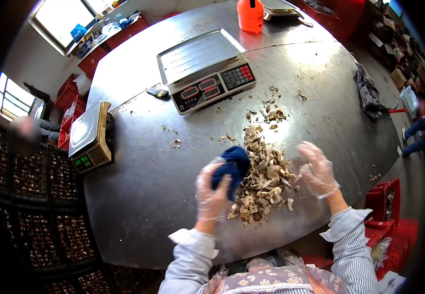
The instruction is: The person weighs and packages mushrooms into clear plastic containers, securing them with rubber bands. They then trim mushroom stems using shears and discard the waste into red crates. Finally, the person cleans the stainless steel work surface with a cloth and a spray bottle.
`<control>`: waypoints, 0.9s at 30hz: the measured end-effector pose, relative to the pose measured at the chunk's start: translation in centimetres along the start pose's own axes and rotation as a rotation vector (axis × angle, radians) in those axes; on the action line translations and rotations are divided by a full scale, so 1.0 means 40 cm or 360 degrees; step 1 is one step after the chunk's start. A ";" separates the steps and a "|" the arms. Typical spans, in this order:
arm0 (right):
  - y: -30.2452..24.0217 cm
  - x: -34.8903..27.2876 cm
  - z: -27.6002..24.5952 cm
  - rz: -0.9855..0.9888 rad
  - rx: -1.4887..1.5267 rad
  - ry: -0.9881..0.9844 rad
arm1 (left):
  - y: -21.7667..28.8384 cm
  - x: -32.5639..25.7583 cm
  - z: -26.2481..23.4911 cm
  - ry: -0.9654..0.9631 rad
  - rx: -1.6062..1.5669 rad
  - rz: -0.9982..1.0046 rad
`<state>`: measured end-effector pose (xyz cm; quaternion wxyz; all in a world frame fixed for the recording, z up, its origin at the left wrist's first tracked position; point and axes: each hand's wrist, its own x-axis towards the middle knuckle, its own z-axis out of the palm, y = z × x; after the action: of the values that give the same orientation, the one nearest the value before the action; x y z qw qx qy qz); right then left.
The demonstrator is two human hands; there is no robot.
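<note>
A heap of mushroom pieces and scraps [266, 171] lies on the metal table [158, 206] in front of me. My left hand [210, 191], in a clear plastic glove, grips a bunched dark blue cloth [233, 164] against the left side of the heap. On the other side, my right hand [319, 172], gloved the same way, is held with its fingers apart and nothing in them. It is close to the heap's right edge. Smaller crumbs and scraps [273, 113] are scattered beyond the heap.
Beyond the heap stands a weighing scale [212, 88], with a dark yellow-marked object [157, 92] beside it. Another scale [90, 137] sits at the left edge. An orange jug [250, 17] stands far back; a grey cloth [368, 93] lies at right. Red crates [391, 196] and mushroom-filled trays [36, 215] flank the table.
</note>
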<state>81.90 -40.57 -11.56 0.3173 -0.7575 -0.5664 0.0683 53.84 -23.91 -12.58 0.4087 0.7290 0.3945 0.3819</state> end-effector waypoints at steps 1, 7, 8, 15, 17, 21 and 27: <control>0.038 -0.047 -0.012 0.0083 -0.0143 0.0108 | -0.002 -0.004 -0.054 0.0099 -0.0087 -0.0121; 0.145 -0.146 0.042 0.0538 -0.0339 0.0338 | -0.030 -0.083 -0.301 0.0096 0.0452 -0.0092; 0.097 -0.122 0.064 0.0567 -0.0200 0.0249 | -0.049 -0.111 -0.318 0.0010 0.0503 -0.0268; -0.091 -0.178 0.148 -0.0097 0.0088 -0.0072 | 0.009 -0.261 -0.148 -0.0349 0.1080 0.0155; -0.111 -0.195 0.167 -0.0221 -0.0062 -0.0191 | 0.011 -0.281 -0.033 -0.0649 0.0853 0.0205; -0.059 -0.146 0.215 -0.0023 -0.0442 0.0128 | -0.089 -0.177 0.157 -0.0462 0.0773 0.0640; -0.020 -0.029 0.213 0.0366 -0.0032 0.0407 | -0.059 0.099 0.224 -0.0221 0.0518 0.0606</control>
<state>76.89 -38.04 -18.13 0.3692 -0.8231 -0.4315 0.0014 62.69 -22.21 -17.12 0.2329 0.8708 0.2774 0.3323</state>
